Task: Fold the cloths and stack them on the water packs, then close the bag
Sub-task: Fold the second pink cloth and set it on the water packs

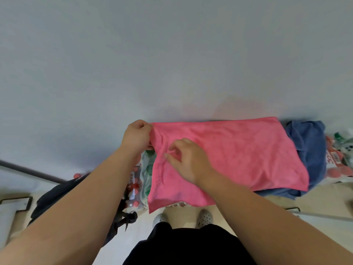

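A pink cloth [238, 153] lies spread over the water packs [142, 180] against the wall. My left hand [136, 136] grips its far left corner. My right hand [188, 161] pinches a fold of the pink cloth near its left edge. A blue cloth [309, 150] lies crumpled under and to the right of the pink one. The dark bag [57, 196] sits on the floor at the left, partly hidden behind my left forearm.
More bottle packs with pink caps [338, 161] lie at the far right. A pale wall [172, 54] fills the upper view. My shoes [204, 219] stand on the beige floor just below the packs. A dark rail [28, 172] runs along the left.
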